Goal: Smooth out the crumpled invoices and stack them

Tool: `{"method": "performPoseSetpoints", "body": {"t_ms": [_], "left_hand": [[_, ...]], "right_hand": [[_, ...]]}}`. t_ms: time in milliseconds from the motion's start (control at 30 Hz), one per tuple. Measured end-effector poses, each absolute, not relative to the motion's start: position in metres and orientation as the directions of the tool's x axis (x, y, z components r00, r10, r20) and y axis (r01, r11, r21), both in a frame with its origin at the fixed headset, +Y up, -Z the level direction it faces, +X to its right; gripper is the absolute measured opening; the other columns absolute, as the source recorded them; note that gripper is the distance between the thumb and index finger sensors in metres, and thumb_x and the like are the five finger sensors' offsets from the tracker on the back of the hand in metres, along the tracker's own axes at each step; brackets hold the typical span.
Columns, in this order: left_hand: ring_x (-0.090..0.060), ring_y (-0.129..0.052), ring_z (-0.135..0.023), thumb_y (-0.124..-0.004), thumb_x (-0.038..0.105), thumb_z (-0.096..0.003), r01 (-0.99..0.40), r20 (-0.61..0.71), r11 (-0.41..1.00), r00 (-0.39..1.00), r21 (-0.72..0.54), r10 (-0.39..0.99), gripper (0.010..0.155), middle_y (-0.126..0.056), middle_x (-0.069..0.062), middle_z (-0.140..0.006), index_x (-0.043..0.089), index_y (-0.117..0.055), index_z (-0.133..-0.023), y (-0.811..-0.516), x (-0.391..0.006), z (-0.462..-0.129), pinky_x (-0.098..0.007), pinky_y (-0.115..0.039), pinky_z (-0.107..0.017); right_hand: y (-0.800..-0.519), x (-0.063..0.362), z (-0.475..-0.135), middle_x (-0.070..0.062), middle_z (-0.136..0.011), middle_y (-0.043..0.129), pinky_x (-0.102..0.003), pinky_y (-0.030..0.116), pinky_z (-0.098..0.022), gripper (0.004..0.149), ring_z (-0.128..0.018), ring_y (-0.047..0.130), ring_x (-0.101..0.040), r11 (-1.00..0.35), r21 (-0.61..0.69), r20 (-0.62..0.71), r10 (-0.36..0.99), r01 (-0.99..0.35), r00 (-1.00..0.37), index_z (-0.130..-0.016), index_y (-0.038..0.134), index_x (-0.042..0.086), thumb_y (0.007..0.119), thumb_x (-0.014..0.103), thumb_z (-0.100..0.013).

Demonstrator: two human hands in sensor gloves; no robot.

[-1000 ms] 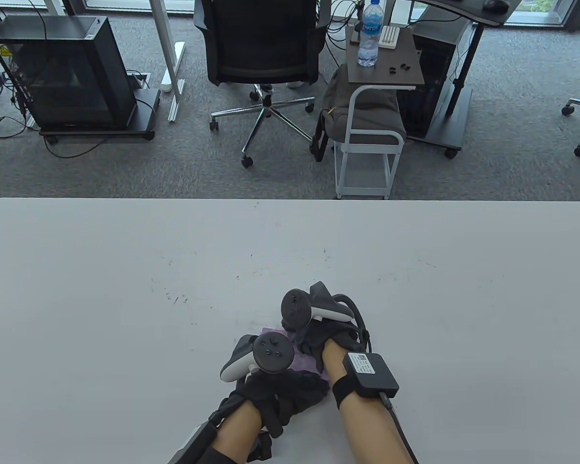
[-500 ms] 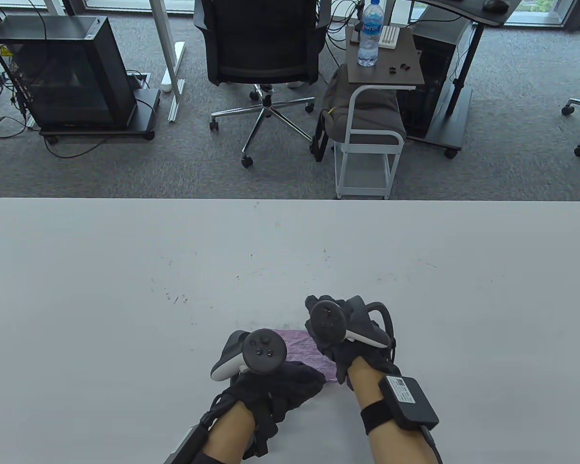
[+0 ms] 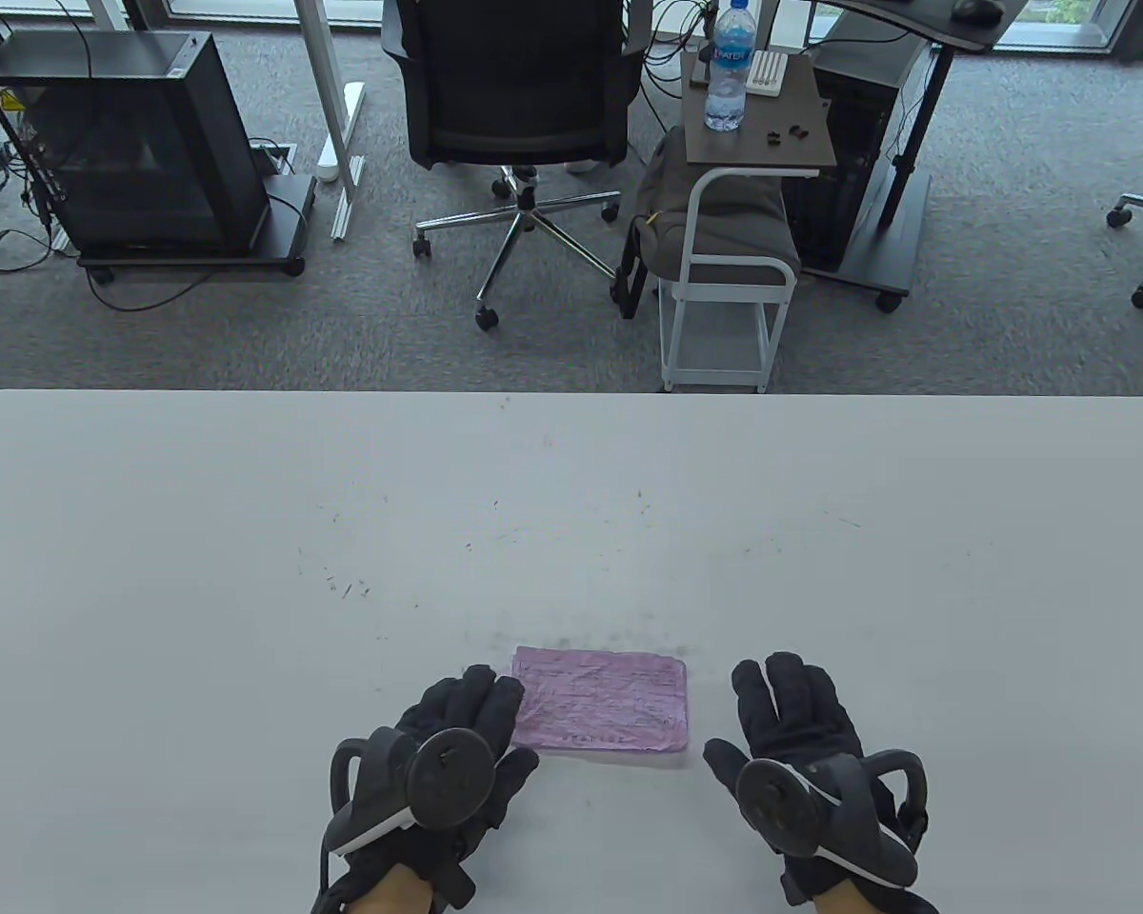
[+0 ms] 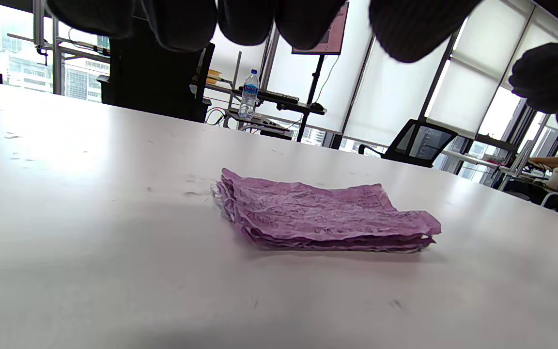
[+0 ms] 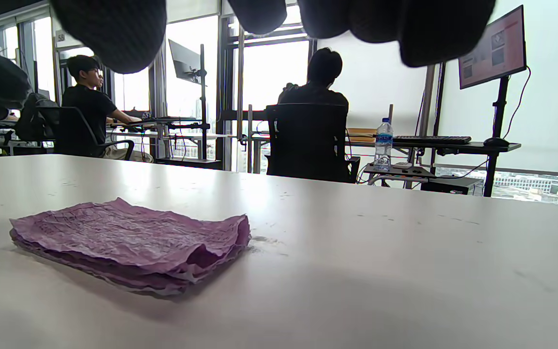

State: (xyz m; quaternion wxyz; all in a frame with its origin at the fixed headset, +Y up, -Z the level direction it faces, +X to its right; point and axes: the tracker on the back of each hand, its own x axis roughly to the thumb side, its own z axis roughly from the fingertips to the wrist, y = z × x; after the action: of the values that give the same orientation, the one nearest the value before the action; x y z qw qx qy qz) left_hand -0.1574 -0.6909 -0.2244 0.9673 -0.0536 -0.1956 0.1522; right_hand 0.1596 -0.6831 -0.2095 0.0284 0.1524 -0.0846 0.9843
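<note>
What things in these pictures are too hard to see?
- Writing on the purple papers: too small in the table view, blurred in both wrist views.
- How many sheets: edges crumple together in the left wrist view.
- Left hand and right hand: palms hidden under the gloves; wrists cut off at the bottom edge.

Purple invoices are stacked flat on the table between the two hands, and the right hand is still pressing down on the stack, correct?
Not quite. The right hand is off the stack of purple invoices, resting open on the table beside it, as the table view shows. The left hand lies open on the other side.
</note>
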Motion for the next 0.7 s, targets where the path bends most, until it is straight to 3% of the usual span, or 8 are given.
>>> {"method": "performPoseSetpoints", "body": {"t_ms": [100,200,267,300,400,700], "left_hand": [[-0.058,-0.042,-0.107,-0.070,0.046,-0.0601,-0.379,0.327,0.913,0.853,-0.149,0.407,0.069,-0.038,-0.020,-0.117,0.011,-0.049,-0.115,-0.692,-0.167,-0.220,-0.075,-0.048,-0.068],[-0.058,-0.037,-0.108,-0.070,0.049,-0.0595,-0.334,0.362,0.936,0.864,-0.111,0.351,0.072,-0.035,-0.019,-0.118,0.013,-0.046,-0.116,-0.701,-0.169,-0.219,-0.077,-0.045,-0.067],[-0.059,-0.029,-0.108,-0.069,0.050,-0.0600,-0.366,0.360,0.910,0.837,-0.193,0.413,0.073,-0.030,-0.020,-0.118,0.012,-0.043,-0.117,-0.702,-0.168,-0.219,-0.078,-0.040,-0.067],[-0.058,-0.028,-0.109,-0.069,0.050,-0.0598,-0.385,0.373,0.910,0.830,-0.156,0.415,0.073,-0.029,-0.020,-0.118,0.013,-0.043,-0.117,-0.700,-0.167,-0.218,-0.078,-0.040,-0.068],[-0.058,-0.025,-0.109,-0.069,0.052,-0.0593,-0.310,0.403,0.946,0.857,-0.097,0.322,0.075,-0.027,-0.019,-0.118,0.014,-0.042,-0.117,-0.697,-0.161,-0.214,-0.078,-0.039,-0.067],[-0.058,-0.021,-0.108,-0.068,0.054,-0.0586,-0.192,0.383,0.977,0.899,-0.088,0.211,0.076,-0.021,-0.018,-0.118,0.014,-0.039,-0.117,-0.704,-0.156,-0.216,-0.078,-0.037,-0.067]], "right_hand": [[-0.695,0.163,-0.211,-0.036,-0.110,0.029,-0.065,0.057,-0.062,0.078,-0.092,0.039,-0.060,-0.984,-0.130,0.302,0.079,-0.123,-0.950,-0.108,0.031,0.013,0.069,0.056,-0.055],[-0.704,0.163,-0.214,-0.036,-0.111,0.025,-0.066,0.054,-0.062,0.081,-0.092,0.037,-0.060,-0.994,-0.075,0.303,0.052,-0.078,-0.952,-0.108,0.028,0.013,0.069,0.058,-0.055],[-0.707,0.163,-0.214,-0.036,-0.111,0.025,-0.067,0.054,-0.062,0.081,-0.092,0.038,-0.060,-0.995,-0.076,0.310,0.031,-0.057,-0.950,-0.109,0.027,0.013,0.068,0.059,-0.055],[-0.708,0.164,-0.214,-0.036,-0.111,0.026,-0.067,0.054,-0.062,0.081,-0.093,0.038,-0.059,-0.995,-0.074,0.312,0.036,-0.062,-0.950,-0.108,0.027,0.014,0.068,0.059,-0.055],[-0.709,0.167,-0.214,-0.036,-0.111,0.026,-0.067,0.054,-0.062,0.081,-0.093,0.038,-0.059,-0.993,-0.058,0.305,0.079,-0.101,-0.949,-0.109,0.028,0.014,0.069,0.059,-0.055],[-0.712,0.166,-0.218,-0.036,-0.111,0.026,-0.068,0.052,-0.062,0.081,-0.092,0.038,-0.060,-0.991,-0.041,0.328,0.107,-0.128,-0.938,-0.109,0.029,0.013,0.069,0.058,-0.055]]}}
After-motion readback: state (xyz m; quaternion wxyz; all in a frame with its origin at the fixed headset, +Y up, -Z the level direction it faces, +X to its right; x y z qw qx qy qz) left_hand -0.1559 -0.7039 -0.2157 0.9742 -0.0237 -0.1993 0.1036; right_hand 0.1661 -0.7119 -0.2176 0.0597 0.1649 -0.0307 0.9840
